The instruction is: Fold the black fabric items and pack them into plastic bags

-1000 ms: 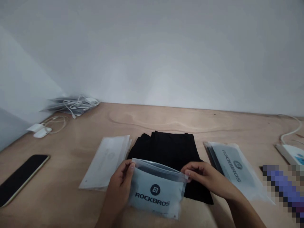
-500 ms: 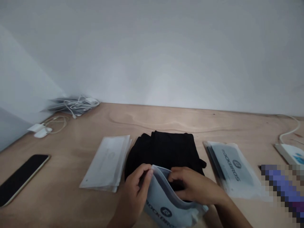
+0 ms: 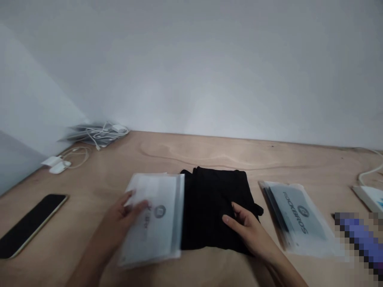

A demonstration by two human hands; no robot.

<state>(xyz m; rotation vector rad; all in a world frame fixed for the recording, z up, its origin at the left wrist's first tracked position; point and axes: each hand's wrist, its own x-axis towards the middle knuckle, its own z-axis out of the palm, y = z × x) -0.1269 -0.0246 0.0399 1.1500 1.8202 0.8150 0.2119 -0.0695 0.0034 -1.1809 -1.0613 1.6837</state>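
Note:
Blurred by motion, my left hand (image 3: 121, 215) pinches a translucent zip pouch (image 3: 167, 231) with a round dark logo, its thumb on the upper face. The pouch lies over the place of the left stack of pale pouches, nearly all of which it hides. My right hand (image 3: 247, 229) rests at the folded black cloth (image 3: 212, 195) in the middle, thumb and forefinger apart. Its other fingers are partly hidden beneath the palm.
To the right lies a stack of ROCKBROS pouches (image 3: 299, 219) with dark contents. A phone (image 3: 32, 225) is at the left, cables and a charger (image 3: 60, 163) behind it. Grey packets with white cables (image 3: 101, 135) sit by the wall. A white box (image 3: 371, 197) stands far right.
The pouch moved from the middle front to the left with my left hand and now lies flatter. My right hand came out of its mouth and onto the black cloth.

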